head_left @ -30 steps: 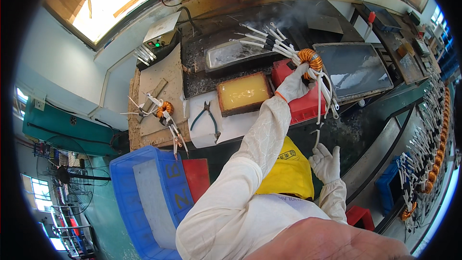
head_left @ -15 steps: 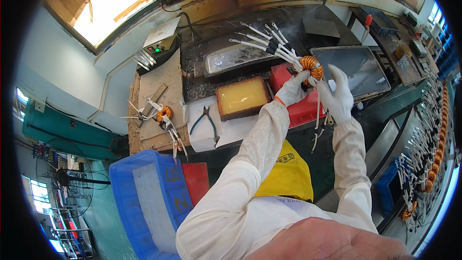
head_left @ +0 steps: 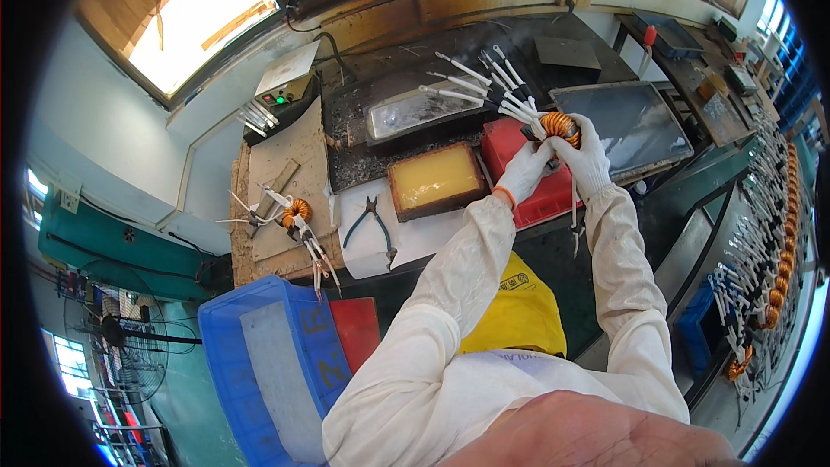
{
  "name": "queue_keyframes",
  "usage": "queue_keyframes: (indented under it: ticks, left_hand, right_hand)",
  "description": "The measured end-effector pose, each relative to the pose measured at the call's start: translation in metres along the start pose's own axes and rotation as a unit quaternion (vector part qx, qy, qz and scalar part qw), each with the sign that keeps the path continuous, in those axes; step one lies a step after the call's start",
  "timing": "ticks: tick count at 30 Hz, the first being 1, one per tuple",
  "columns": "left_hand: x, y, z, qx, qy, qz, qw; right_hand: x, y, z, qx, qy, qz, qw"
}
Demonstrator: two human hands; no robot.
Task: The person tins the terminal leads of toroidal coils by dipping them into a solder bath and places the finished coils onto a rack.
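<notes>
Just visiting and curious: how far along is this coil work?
Seemingly done: many wound coils hang in a row at the right. In hand: both gloved hands, left hand and right hand, hold one copper coil with white-sleeved leads over the red tray. Apparently left: another coil lies on the cardboard.

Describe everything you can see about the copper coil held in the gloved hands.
The copper coil is a small ring wound with orange-copper wire. Several long white-sleeved leads fan from it up and left, over a grey tray. The left hand and right hand, both in white gloves, grip it together above a red box.
</notes>
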State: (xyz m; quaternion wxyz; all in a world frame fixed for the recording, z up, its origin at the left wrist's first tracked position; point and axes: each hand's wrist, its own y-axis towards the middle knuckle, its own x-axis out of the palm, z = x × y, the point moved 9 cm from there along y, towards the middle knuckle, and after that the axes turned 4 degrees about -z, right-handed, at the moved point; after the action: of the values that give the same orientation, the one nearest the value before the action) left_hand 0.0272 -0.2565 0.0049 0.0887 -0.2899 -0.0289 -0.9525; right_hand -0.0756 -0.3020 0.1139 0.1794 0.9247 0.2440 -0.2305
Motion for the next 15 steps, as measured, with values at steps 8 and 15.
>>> queue_keyframes:
  ticks: [8,15]
  left_hand:
    - [0.018,-0.096,0.043,0.107,0.564,0.06,0.817]
    - [0.042,-0.128,0.034,0.266,0.687,0.035,0.675]
  right_hand:
    - [-0.002,-0.018,0.009,-0.095,0.017,0.093,0.991]
    - [-0.007,-0.048,0.035,-0.078,0.023,0.17,0.982]
